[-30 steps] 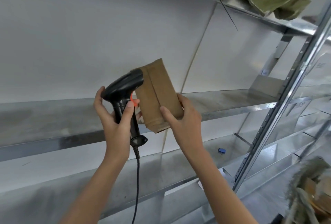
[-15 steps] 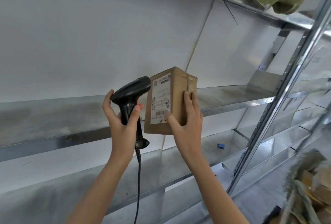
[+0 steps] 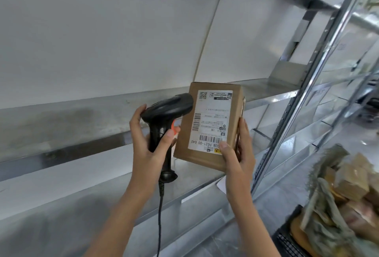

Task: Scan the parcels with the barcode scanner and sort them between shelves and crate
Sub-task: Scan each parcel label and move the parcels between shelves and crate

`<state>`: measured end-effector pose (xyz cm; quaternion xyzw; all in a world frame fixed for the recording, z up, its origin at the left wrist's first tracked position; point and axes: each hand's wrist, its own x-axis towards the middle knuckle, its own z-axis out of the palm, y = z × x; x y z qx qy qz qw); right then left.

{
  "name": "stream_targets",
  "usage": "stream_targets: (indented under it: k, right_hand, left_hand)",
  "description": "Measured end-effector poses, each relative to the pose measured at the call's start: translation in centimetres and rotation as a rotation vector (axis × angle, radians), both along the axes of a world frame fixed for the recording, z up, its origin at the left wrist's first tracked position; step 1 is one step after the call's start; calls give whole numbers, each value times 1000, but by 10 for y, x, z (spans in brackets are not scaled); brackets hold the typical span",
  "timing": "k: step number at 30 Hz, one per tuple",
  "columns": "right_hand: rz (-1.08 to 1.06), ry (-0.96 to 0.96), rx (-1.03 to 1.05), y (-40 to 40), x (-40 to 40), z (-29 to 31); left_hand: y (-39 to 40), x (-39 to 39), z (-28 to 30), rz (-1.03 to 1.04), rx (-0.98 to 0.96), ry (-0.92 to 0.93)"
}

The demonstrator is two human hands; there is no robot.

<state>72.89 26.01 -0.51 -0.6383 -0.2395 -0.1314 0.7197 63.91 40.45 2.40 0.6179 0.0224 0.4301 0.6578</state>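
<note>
Both held before the shelf edge (image 3: 82, 150): left hand (image 3: 149, 146) grips scanner (image 3: 166, 111), right hand (image 3: 238, 154) grips parcel (image 3: 209, 121).

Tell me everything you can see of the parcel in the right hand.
The parcel is a small brown cardboard box, held upright in front of the metal shelf, slightly tilted. A white shipping label covers most of its facing side, with barcodes, a QR code and small print reading sideways. The right hand grips its lower right corner, thumb on the label. The black scanner in the left hand has its head against the box's left edge.
</note>
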Motion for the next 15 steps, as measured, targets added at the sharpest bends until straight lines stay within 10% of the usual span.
stream_targets:
  k: [15]
  right_hand:
    - [-3, 119, -344, -114, 48, -17]
  left_hand:
    - [43, 17, -41, -6, 1109, 113]
